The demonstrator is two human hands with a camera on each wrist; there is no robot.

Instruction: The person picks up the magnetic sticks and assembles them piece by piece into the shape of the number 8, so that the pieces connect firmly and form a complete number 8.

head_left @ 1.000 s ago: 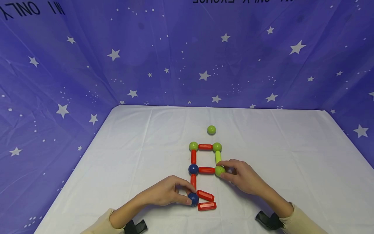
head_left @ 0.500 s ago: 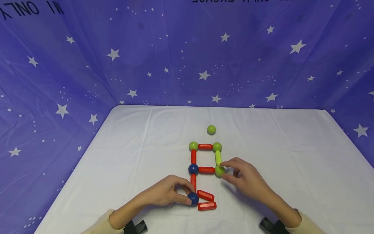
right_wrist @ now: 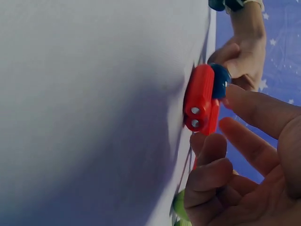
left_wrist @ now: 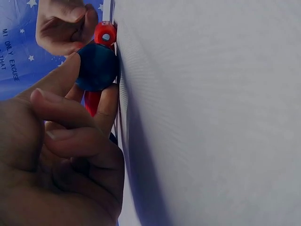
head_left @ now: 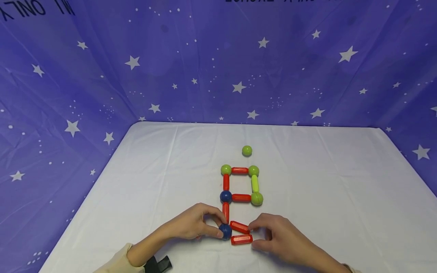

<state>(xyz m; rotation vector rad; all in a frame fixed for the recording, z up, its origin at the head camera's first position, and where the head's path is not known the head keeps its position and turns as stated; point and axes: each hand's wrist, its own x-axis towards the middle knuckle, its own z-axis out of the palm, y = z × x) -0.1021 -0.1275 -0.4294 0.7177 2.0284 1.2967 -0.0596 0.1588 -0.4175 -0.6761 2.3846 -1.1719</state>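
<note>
My left hand (head_left: pixel 197 223) pinches a dark blue ball (head_left: pixel 225 231) between thumb and fingers at the near end of a magnetic ball-and-rod figure. To that ball's right lie two red rods, the upper one (head_left: pixel 239 227) slanted and the lower one (head_left: pixel 241 239) nearly level. Their metal-tipped ends (right_wrist: pixel 194 111) show in the right wrist view. My right hand (head_left: pixel 278 235) is at the rods' right ends, thumb and forefinger spread apart; whether a fingertip touches a rod, I cannot tell. Another red rod (head_left: pixel 225 211) runs from the held ball up to a second blue ball (head_left: pixel 225 196).
Red rods and one lime rod (head_left: pixel 255 183) form a square with green balls at three corners, including the near right ball (head_left: pixel 257 198). A loose green ball (head_left: pixel 247 150) sits beyond it. White cloth (head_left: pixel 324 170) covers the table; a starry purple curtain (head_left: pixel 205 57) stands behind.
My right hand has let go of the square's near right green ball and moved down toward me to the two loose red rods. My left hand stays on the blue ball.
</note>
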